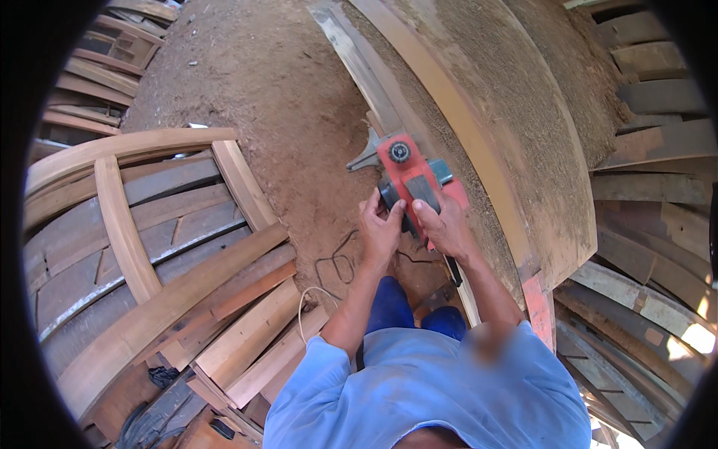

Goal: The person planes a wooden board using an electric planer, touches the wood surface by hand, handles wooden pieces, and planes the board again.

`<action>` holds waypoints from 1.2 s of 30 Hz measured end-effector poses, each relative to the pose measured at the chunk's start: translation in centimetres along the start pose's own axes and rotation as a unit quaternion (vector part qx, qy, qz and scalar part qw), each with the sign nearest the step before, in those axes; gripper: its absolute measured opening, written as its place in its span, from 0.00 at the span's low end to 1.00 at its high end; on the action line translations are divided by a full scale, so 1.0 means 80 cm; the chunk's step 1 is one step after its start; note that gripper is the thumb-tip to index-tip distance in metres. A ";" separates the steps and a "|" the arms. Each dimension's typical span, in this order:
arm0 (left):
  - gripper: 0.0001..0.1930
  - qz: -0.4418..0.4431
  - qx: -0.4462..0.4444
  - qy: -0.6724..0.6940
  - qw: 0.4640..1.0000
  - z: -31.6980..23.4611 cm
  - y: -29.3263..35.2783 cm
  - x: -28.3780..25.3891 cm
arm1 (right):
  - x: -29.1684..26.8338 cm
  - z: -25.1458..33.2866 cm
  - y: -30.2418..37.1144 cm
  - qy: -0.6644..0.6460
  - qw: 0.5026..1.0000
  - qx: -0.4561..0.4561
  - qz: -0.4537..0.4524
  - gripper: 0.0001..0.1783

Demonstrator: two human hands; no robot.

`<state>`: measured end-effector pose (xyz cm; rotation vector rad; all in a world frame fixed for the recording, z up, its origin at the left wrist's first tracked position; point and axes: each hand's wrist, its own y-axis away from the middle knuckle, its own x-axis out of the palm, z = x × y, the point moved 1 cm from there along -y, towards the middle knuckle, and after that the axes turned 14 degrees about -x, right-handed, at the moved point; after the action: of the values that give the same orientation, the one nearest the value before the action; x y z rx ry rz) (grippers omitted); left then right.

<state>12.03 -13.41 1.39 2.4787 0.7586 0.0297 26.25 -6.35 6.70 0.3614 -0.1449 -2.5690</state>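
A red and dark grey electric hand planer (413, 170) is in front of me, over the near part of a long narrow board (357, 63). It has a round black knob (399, 152) at its front, and a grey metal bracket (364, 155) juts out to its left. My right hand (449, 228) is wrapped round the planer's rear, its thumb on top. Against the dark left side of the body, my left hand (382, 226) holds it with thumb and fingers. The planer's underside is hidden, so I cannot tell whether it touches the board.
A wooden frame (127, 224) lies on stacked planks at the left. Beyond the narrow board stands a large sawdust-covered work surface (546, 135) with a long brown strip (464, 112). Stacked boards (658, 157) line the right. A dark cable (336, 262) loops on the dirt floor (254, 82).
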 end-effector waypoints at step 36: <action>0.18 -0.049 -0.218 0.013 0.975 0.322 0.180 -0.175 | 0.101 -0.045 0.238 -0.039 0.983 0.075 0.165 0.34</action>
<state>12.09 -43.44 -11.40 2.0272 0.7898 0.1741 30.10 -26.93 4.72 0.2672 -0.3944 -2.2491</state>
